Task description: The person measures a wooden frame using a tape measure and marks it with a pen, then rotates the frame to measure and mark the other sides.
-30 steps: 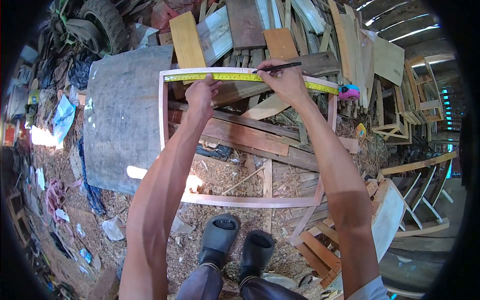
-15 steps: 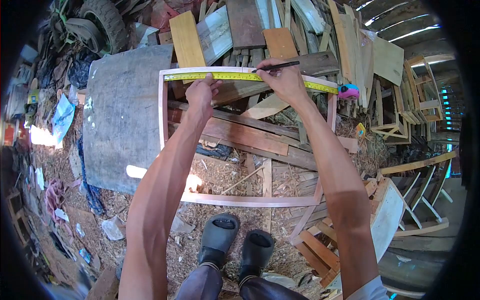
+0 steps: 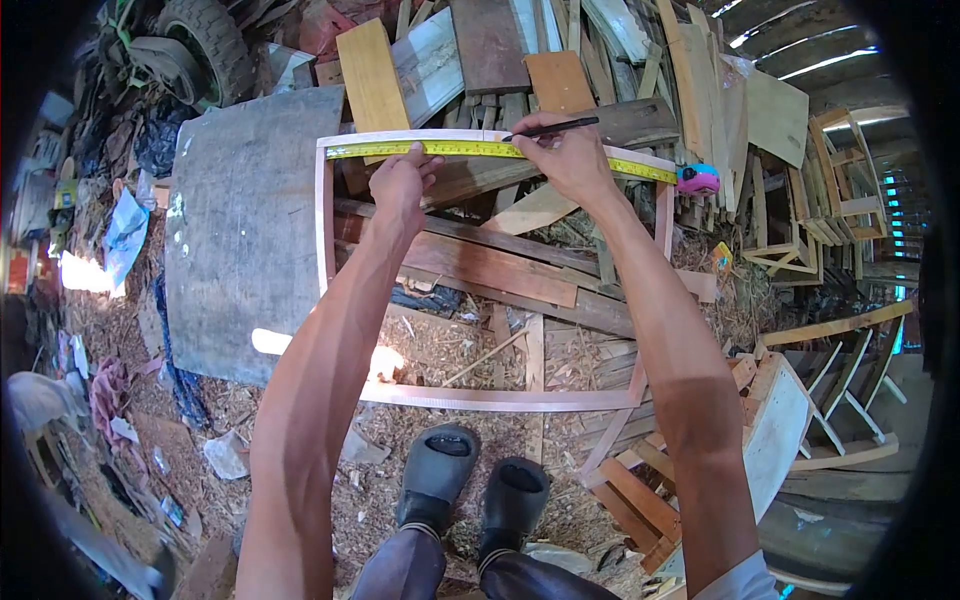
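Note:
A yellow tape measure (image 3: pixel 470 149) is stretched along the top rail of a pale wooden frame (image 3: pixel 500 400). Its pink and blue case (image 3: pixel 698 180) sits at the rail's right end. My left hand (image 3: pixel 400 185) is closed at the tape left of the middle, thumb on the blade and fingers curled below. My right hand (image 3: pixel 570 160) grips a black pen (image 3: pixel 555 128), its tip at the rail just above the tape. The same hand's fingers touch the tape's edge.
A grey board (image 3: pixel 250 230) lies left of the frame. Stacked planks (image 3: pixel 490 45) lie beyond it, with more boards (image 3: pixel 500 265) beneath. Wooden chair-like frames (image 3: pixel 850 180) stand at the right. My sandalled feet (image 3: pixel 440 470) are on shavings. A blurred pale shape (image 3: pixel 45 400) is at the left edge.
The pen tip and right hand have shifted very slightly left along the rail. A pale blurred shape has come into view at the lower left edge. The tape stays in place.

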The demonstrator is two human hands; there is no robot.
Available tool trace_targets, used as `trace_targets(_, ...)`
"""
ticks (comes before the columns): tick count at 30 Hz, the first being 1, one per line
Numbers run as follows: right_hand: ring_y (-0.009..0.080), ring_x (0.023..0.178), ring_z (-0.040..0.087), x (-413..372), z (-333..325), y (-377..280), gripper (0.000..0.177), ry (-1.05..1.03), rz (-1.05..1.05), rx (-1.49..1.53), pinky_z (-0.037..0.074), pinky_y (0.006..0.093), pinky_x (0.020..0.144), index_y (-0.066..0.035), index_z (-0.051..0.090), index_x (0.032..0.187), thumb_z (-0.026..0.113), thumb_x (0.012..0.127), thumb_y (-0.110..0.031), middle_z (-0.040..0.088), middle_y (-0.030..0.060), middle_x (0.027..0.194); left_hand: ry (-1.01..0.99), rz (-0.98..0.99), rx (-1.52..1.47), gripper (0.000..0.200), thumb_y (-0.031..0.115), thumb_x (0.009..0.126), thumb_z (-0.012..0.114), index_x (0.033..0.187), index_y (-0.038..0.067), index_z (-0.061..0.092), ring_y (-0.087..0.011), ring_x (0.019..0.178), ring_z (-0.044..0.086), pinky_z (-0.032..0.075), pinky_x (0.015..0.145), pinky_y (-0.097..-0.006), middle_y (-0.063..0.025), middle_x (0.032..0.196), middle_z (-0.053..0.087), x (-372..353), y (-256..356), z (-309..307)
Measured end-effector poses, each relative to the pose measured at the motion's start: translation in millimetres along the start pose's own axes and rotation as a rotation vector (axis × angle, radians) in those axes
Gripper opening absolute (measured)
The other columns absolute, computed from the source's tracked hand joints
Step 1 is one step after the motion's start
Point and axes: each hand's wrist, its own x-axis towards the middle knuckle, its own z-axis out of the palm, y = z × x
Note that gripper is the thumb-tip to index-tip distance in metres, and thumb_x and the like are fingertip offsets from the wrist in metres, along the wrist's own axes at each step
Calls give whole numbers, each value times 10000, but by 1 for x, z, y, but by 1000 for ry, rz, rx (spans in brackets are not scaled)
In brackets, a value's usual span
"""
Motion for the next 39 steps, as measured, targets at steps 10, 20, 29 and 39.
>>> trace_targets(10,170,652,605,1,-1,0,166,-1,15,-21,475,283,642,-95,661,849,634,735,-212,646,78,714,-47,-34,26,235,174,902,501,1085,27,505,-141,882,580,417,733,-268,-65,1010,589,0,1,-1)
trace_targets(20,159,661,594,1,-2,-1,155,-16,24,-41,471,276,636,-102,665,844,639,736,-210,638,64,697,-42,-31,26,231,184,907,497,1066,19,519,-144,859,582,420,722,-262,-68,986,599,-2,2,-1)
trace_targets(29,157,708,605,2,-3,-2,166,-41,59,-44,468,273,670,-50,660,869,652,751,-166,649,72,775,-7,-4,-8,147,166,886,531,877,24,569,-131,768,607,422,652,-251,-67,870,628,0,0,0)
trace_targets(39,158,722,609,4,-4,-2,165,-58,57,-55,471,272,676,-33,654,864,644,758,-158,647,72,783,11,-21,-21,141,159,888,528,877,26,572,-123,747,603,425,641,-247,-66,856,634,0,1,1)
